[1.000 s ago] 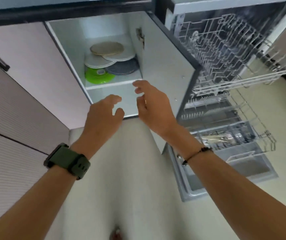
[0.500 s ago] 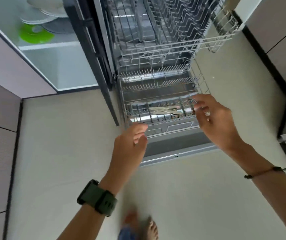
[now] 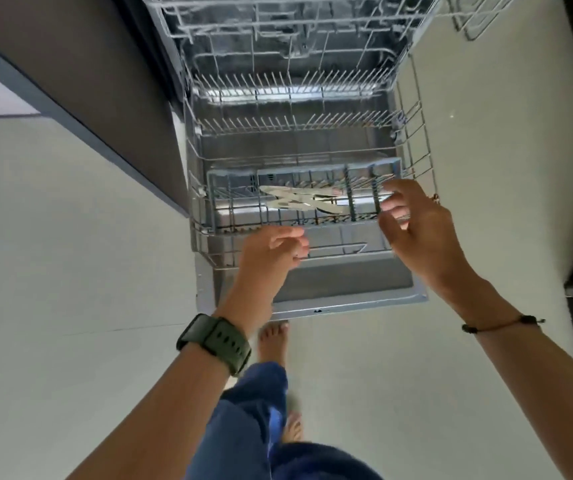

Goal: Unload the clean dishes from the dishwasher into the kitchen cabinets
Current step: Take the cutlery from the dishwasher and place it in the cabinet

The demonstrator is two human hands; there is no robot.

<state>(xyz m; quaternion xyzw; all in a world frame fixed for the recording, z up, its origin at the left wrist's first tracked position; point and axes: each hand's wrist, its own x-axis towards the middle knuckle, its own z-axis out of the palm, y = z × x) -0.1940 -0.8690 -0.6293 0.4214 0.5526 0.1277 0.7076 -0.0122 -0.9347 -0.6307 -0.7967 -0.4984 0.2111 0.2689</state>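
Cutlery lying in grey basket of lower rack | left hand loosely curled, nothing held, just before basket | right hand spread, empty, at basket's right end

Access from above to the grey cutlery basket at the front of the lower rack is open, with a few pieces of cutlery lying loose in its middle compartments. The pulled-out upper rack overhangs the rear tine rows, obstructing entry there. The dark cabinet door bounds the left side; the right side opens onto bare floor.
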